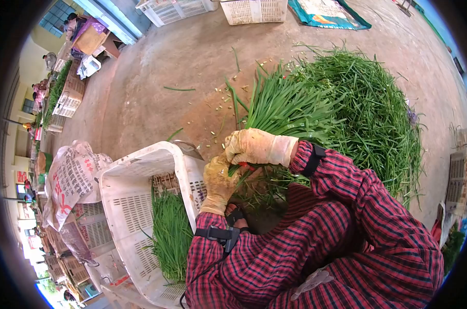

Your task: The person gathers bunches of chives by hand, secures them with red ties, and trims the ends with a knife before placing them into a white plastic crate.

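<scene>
My left hand, in a stained yellowish glove, is closed round the lower end of a bunch of long green stalks. Against it, my right hand, in a paler glove, has its fingers bent in at the same bunch, with a bit of red showing just below. The leaves fan out beyond my hands toward a large heap of loose green stalks on the floor. Left of my hands, a white plastic crate holds more green stalks laid together.
Printed sacks lie over crates at the left. More white crates and a teal-edged sack are at the top. Cut bits litter the concrete floor. Other people are at the far upper left.
</scene>
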Demonstrator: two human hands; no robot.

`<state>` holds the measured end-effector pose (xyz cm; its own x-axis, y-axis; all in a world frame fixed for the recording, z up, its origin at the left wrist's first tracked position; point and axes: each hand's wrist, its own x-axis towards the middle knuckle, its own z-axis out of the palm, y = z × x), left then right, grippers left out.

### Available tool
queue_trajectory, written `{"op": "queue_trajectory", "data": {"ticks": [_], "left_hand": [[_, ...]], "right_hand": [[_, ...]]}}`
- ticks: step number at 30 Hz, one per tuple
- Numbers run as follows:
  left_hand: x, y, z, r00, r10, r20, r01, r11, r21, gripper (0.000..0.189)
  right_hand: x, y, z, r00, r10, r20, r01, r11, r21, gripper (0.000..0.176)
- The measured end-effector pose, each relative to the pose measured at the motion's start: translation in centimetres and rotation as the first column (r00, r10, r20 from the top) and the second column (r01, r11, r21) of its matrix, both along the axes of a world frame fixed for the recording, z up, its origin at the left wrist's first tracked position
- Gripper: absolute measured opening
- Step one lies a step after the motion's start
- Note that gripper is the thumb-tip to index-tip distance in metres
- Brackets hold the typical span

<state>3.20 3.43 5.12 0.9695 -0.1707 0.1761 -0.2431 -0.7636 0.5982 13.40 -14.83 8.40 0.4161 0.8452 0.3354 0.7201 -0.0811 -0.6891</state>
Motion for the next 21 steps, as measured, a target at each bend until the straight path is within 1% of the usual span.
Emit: {"op": "queue_trajectory", "data": {"ticks": [1, 2, 3, 4, 5, 6, 7, 8, 9, 11, 12, 13, 14, 15, 16, 17, 18, 19, 21], "left_hand": [[0.0, 0.1, 0.0, 0.999, -0.003, 0.040, 0.002, 0.999, 0.036, 0.056], [0.0, 0.2, -0.3, 0.997, -0.010, 0.079, 0.004, 0.997, 0.073, 0.052], [0.0, 0.2, -0.5, 0.997, -0.011, 0.077, 0.005, 0.997, 0.074, 0.052], [0.1, 0.3, -0.5, 0.998, -0.033, 0.058, 0.027, 0.994, 0.104, 0.069], [0.2, 0.0, 0.3, 0.998, -0.054, 0.040, 0.048, 0.990, 0.136, 0.086], [0.1, -0.1, 1.3, 0.997, -0.058, 0.043, 0.051, 0.989, 0.142, 0.086], [-0.3, -0.1, 2.2, 0.996, -0.054, 0.071, 0.041, 0.983, 0.178, 0.100], [-0.5, -0.4, 2.9, 0.994, -0.054, 0.097, 0.032, 0.977, 0.211, 0.115], [-0.7, -0.5, 2.9, 0.994, -0.062, 0.094, 0.041, 0.977, 0.211, 0.115], [-1.1, -0.1, 3.1, 0.998, 0.017, -0.055, 0.006, 0.917, 0.399, 0.132], [-0.8, -0.4, 2.9, 0.999, 0.024, -0.036, -0.011, 0.941, 0.338, 0.127], [-0.7, -0.3, 2.8, 0.999, 0.027, -0.040, -0.011, 0.940, 0.342, 0.127], [-0.4, -0.4, 3.0, 0.973, 0.075, -0.220, 0.024, 0.910, 0.415, 0.121], [-0.1, -0.5, 3.3, 0.913, 0.133, -0.386, 0.073, 0.876, 0.476, 0.115], [0.2, -0.2, 2.8, 0.916, 0.130, -0.380, 0.074, 0.876, 0.477, 0.115], [0.4, 0.8, 1.4, 0.953, 0.049, -0.299, 0.096, 0.887, 0.452, 0.111], [0.6, 1.1, 1.0, 0.976, -0.030, -0.216, 0.122, 0.896, 0.428, 0.108], [0.6, 1.3, 0.5, 0.974, -0.035, -0.223, 0.130, 0.895, 0.427, 0.108], [0.7, 1.2, 0.6, 0.983, -0.043, -0.181, 0.105, 0.931, 0.349, 0.090]], "right_hand": [[0.2, -0.1, -0.3, 1.000, 0.000, -0.002, 0.000, 1.000, -0.001, 0.010], [0.3, -0.2, -0.9, 0.989, -0.031, -0.143, 0.030, 0.999, -0.013, 0.011], [0.4, -0.4, -1.4, 0.958, -0.063, -0.280, 0.057, 0.998, -0.029, 0.012], [0.4, -0.5, -1.8, 0.955, -0.088, -0.285, 0.078, 0.996, -0.047, 0.014], [0.4, -0.5, -1.8, 0.955, -0.086, -0.285, 0.077, 0.996, -0.041, 0.014], [0.4, -0.6, -1.8, 0.942, -0.127, -0.311, 0.106, 0.991, -0.085, 0.015], [0.4, -0.8, -1.9, 0.926, -0.170, -0.337, 0.132, 0.982, -0.132, 0.016], [0.3, -1.0, -1.7, 0.924, -0.176, -0.338, 0.139, 0.982, -0.132, 0.016], [0.2, -1.1, -1.5, 0.913, -0.196, -0.357, 0.155, 0.978, -0.141, 0.017], [0.0, -1.3, -1.5, 0.900, -0.214, -0.380, 0.172, 0.975, -0.143, 0.017], [0.0, -1.2, -1.7, 0.907, -0.221, -0.358, 0.182, 0.973, -0.139, 0.017], [-0.1, -1.1, -1.8, 0.914, -0.226, -0.337, 0.190, 0.972, -0.136, 0.017], [-0.2, -1.0, -2.0, 0.914, -0.225, -0.337, 0.189, 0.973, -0.134, 0.017], [-0.3, -0.9, -2.2, 0.902, -0.217, -0.372, 0.181, 0.975, -0.129, 0.018], [-0.1, -1.0, -2.4, 0.890, -0.213, -0.403, 0.177, 0.976, -0.126, 0.019], [0.2, -1.1, -2.4, 0.890, -0.221, -0.400, 0.186, 0.975, -0.126, 0.019], [0.4, -1.0, -2.5, 0.893, -0.256, -0.369, 0.220, 0.966, -0.136, 0.020], [0.1, -0.9, -2.6, 0.894, -0.287, -0.345, 0.251, 0.957, -0.146, 0.022], [-0.2, -1.0, -3.0, 0.885, -0.300, -0.356, 0.255, 0.952, -0.168, 0.024]]}}
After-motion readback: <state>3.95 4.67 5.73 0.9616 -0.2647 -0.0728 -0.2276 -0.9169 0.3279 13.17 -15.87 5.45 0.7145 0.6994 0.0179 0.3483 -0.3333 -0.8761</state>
